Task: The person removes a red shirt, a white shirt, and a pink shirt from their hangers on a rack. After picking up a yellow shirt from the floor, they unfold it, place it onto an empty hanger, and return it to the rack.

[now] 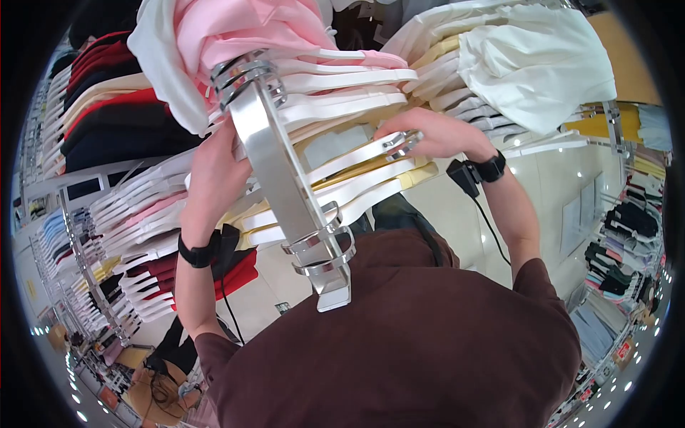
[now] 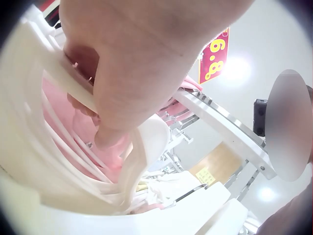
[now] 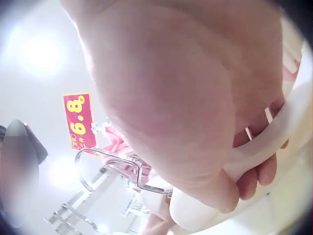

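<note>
My right hand [image 1: 439, 135] grips a white clothes hanger [image 1: 357, 158] by its end near the metal hook [image 1: 407, 143]. In the right wrist view, the fingers and thumb curl round the smooth white hanger [image 3: 188, 210]. Across the metal rack arm [image 1: 275, 157], my left hand [image 1: 217, 182] is among the hangers at the far side. The left wrist view has its fingers bent round a white hanger [image 2: 73, 88], with pink cloth [image 2: 73, 122] behind. Several more white hangers [image 1: 342, 103] with pale garments hang between and beyond the hands.
Pink garments [image 1: 235, 32] and a white garment [image 1: 535, 68] are draped over the rack's top. Dark and red clothes [image 1: 121, 128] hang at the left. Another person [image 1: 153, 389] is at the lower left. A red price sign [image 3: 79, 122] hangs overhead.
</note>
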### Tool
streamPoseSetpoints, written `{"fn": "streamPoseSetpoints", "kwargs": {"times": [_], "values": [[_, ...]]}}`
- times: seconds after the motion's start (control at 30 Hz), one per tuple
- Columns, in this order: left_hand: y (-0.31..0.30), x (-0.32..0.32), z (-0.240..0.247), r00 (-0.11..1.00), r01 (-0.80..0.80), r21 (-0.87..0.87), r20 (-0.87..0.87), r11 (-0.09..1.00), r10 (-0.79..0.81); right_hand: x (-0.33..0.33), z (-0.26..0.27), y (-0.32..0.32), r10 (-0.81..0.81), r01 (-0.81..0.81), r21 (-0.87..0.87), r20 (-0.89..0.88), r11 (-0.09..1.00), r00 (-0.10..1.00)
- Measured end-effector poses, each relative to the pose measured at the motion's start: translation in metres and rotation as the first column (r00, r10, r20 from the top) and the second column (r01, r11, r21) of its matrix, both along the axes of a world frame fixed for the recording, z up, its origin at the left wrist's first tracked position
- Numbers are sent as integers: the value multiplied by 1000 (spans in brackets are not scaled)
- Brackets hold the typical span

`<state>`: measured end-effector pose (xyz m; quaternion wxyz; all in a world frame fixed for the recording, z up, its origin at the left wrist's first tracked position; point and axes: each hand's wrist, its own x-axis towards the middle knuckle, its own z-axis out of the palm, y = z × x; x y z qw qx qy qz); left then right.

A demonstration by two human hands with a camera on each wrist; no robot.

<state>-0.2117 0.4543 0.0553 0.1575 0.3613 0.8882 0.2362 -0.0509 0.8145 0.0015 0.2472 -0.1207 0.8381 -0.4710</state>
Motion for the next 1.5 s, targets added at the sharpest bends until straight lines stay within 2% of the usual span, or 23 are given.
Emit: {"fn": "streamPoseSetpoints", "kwargs": {"times": [0.07, 0.1, 0.13, 0.2, 0.27, 0.4, 0.43, 0.57, 0.63, 0.73, 0.8, 0.87, 0.93, 0.97, 1.03, 1.07, 1.1, 1.17, 1.2, 1.27, 1.3, 1.4, 1.5], "values": [[4, 1, -2, 999, -46, 59, 14, 997, 45, 1, 24, -8, -6, 4, -48, -43, 999, 999], [5, -2, 8, 997, 7, -107, 81, 994, 1, 1, 32, -13, -45, 42, -73, -41, 996, 998], [4, -1, 8, 997, -4, -110, 76, 994, 13, 1, 42, -18, -85, 81, -98, -40, 992, 996], [2, 0, 7, 999, 27, -60, 21, 998, -25, -3, 63, -33, -49, 45, -78, -45, 996, 998], [-3, 3, 12, 999, -1, -62, 49, 998, 4, -4, 73, -46, -113, 98, -160, -89, 982, 990], [-28, 9, 17, 999, -45, 92, -12, 995, 47, -15, 104, -74, -15, 5, -97, -100, 995, 995], [-37, 10, 18, 997, -77, 127, 4, 989, 77, -17, 91, -81, -15, -5, -125, -164, 992, 986], [-73, 24, 8, 991, -128, 219, 53, 967, 119, -18, 82, -94, -27, 2, -147, -174, 989, 984], [-84, 39, 6, 990, -138, 262, 26, 955, 136, -18, 85, -92, -7, 12, -120, 47, 993, 999], [-101, 55, -4, 976, -219, 288, 52, 932, 213, -15, 67, -86, -2, -7, -122, -67, 992, 998], [-107, 66, -11, 974, -226, 309, 82, 924, 210, -14, 66, -80, -5, 3, -54, -38, 999, 999], [-107, 78, -14, 984, -179, 274, 25, 945, 179, -14, 65, -82, -8, 9, 14, -8, 1000, 1000], [-106, 82, -14, 982, -190, 279, 32, 941, 188, -8, 64, -88, -135, 116, -246, -64, 962, 989], [-106, 83, -16, 979, -202, 292, 55, 935, 195, -3, 65, -90, -130, 111, -239, -69, 965, 989], [-110, 78, -18, 975, -222, 311, 77, 924, 209, 5, 66, -89, -277, 267, -164, -39, 950, 960], [-111, 67, -21, 966, -205, 313, -91, 927, 244, 6, 64, -88, -269, 259, -159, -40, 953, 962], [-113, 56, -24, 928, -188, 310, -255, 932, 272, 8, 59, -86, -370, 355, -160, -74, 921, 926], [-118, 29, -35, 919, -239, 276, -246, 931, 309, 7, 45, -88, -564, 526, -222, -167, 821, 809], [-119, 18, -39, 910, -281, 240, -240, 929, 338, 5, 45, -86, -564, 526, -220, -173, 821, 808], [-120, 12, -41, 920, -317, 218, -167, 923, 356, 3, 52, -90, -431, 602, 65, -638, 796, 638], [-120, 9, -43, 922, -354, 189, -93, 916, 375, 2, 48, -87, -431, 604, 68, -638, 794, 638], [-121, 10, -49, 919, -369, 198, -67, 908, 388, 7, 32, -75, -428, 598, 176, -546, 782, 720], [-124, 13, -49, 926, -360, 211, -34, 909, 375, 5, 32, -71, -435, 661, 303, -557, 687, 708]]}}
